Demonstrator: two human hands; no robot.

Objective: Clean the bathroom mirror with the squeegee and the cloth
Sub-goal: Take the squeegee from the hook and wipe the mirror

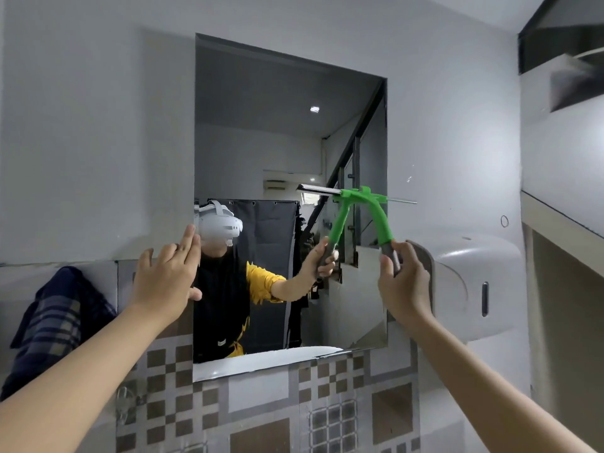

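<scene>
A white dispenser [470, 282] hangs on the wall just right of the mirror [261, 132], behind the right hand [403, 282], which grips the grey end of the green squeegee [380, 217]; its blade lies against the glass at the mirror's right edge. The left hand [166, 276] rests open-fingered on the mirror's left edge. A dark plaid cloth [52, 325] hangs left, above checkered tiles [255, 403].
</scene>
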